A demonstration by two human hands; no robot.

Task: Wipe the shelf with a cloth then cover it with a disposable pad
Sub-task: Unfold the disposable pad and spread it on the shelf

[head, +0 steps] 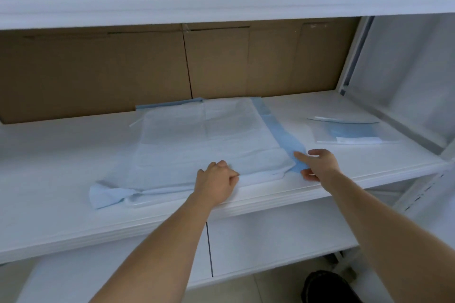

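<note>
Two hands rest on our disposable pad [209, 140], spread flat on the white shelf [61, 155] before brown cardboard boxes [98, 66]. Our left hand [216, 179] curls its fingers, pinching the pad's near edge. Our right hand [317, 163] presses straight, spread fingers on the blue right border. A clear packet [354, 133] lies far right.
</note>
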